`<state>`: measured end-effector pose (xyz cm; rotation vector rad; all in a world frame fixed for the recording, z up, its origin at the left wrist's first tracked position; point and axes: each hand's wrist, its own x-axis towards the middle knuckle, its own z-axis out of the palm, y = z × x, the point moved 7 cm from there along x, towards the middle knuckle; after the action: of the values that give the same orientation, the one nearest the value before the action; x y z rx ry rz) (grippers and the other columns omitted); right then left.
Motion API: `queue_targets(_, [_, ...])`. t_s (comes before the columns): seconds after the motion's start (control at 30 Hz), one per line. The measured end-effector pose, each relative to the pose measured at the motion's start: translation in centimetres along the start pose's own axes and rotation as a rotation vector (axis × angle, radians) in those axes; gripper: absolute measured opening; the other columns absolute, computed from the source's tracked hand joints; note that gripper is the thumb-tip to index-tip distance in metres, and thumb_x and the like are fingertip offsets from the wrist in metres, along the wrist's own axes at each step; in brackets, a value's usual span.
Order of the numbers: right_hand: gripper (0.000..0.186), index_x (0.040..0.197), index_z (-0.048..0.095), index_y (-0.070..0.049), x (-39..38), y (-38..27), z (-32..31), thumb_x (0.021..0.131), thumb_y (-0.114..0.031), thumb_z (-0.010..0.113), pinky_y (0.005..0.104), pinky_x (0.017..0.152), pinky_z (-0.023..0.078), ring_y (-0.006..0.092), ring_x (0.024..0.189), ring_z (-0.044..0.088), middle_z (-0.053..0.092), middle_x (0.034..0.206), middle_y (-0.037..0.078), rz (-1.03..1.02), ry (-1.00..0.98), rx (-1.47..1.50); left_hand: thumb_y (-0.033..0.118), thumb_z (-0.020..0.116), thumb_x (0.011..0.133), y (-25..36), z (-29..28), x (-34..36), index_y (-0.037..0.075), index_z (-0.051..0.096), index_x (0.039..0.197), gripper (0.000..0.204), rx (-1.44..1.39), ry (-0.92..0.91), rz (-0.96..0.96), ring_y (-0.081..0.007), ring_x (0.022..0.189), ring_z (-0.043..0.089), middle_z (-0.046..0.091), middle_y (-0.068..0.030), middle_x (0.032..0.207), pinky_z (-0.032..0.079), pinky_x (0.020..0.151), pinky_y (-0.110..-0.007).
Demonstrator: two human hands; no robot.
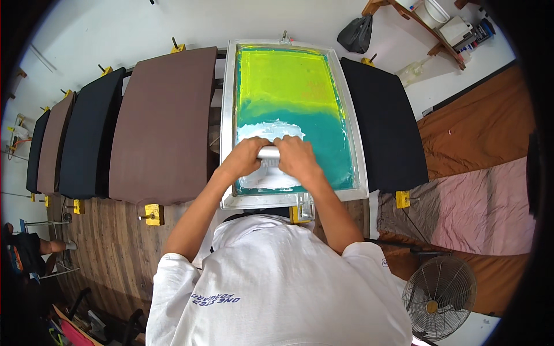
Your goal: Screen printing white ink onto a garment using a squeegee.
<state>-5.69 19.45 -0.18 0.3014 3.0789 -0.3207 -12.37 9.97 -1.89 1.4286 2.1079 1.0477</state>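
Note:
A metal-framed printing screen (pixel 356 150) lies in front of me, its mesh yellow-green toward the back and teal nearer me. A patch of white ink (pixel 271 128) spreads over its lower left. My left hand (pixel 245 155) and my right hand (pixel 294 155) are closed round the two ends of a silver squeegee (pixel 269 153), which sits in the white ink. Its blade is mostly hidden by the hands and ink. A metal clamp (pixel 304 203) grips the screen's near edge.
Brown (pixel 158 121) and black (pixel 381 124) cloth-covered boards line both sides on yellow brackets. A fan (pixel 438 297) stands at lower right beside hanging brown and pink fabric (pixel 485 213). At far left another person (pixel 23 251) is partly visible. A wooden shelf (pixel 438 40) is at top right.

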Motion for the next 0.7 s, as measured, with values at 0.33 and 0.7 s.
queue_targets(0.33, [0.028, 0.105, 0.066, -0.004, -3.5, -4.5, 1.9, 0.077, -0.004, 0.063, 0.0439, 0.076, 0.043, 0.0278, 0.098, 0.062, 0.065, 0.097, 0.011, -0.119, -0.020, -0.125, -0.017, 0.057, 0.062, 1.0, 0.6, -5.8, -0.003, 0.063, 0.113, 0.053, 0.029, 0.080, -0.098, -0.0394, 0.105, 0.060, 0.065, -0.0205, 0.112, 0.047, 0.097, -0.046])
queue_targets(0.7, [0.044, 0.110, 0.053, -0.002, -5.6, -0.1, 3.7, 0.068, 0.008, 0.061, 0.0466, 0.084, 0.044, 0.0337, 0.109, 0.054, 0.054, 0.114, 0.016, -0.162, 0.185, 0.237, -0.001, 0.053, 0.083, 2.2, 5.0, -5.1, 0.002, 0.057, 0.129, 0.045, 0.510, 0.154, -0.010, -0.0373, 0.124, 0.054, 0.060, -0.0239, 0.125, 0.034, 0.112, -0.045])
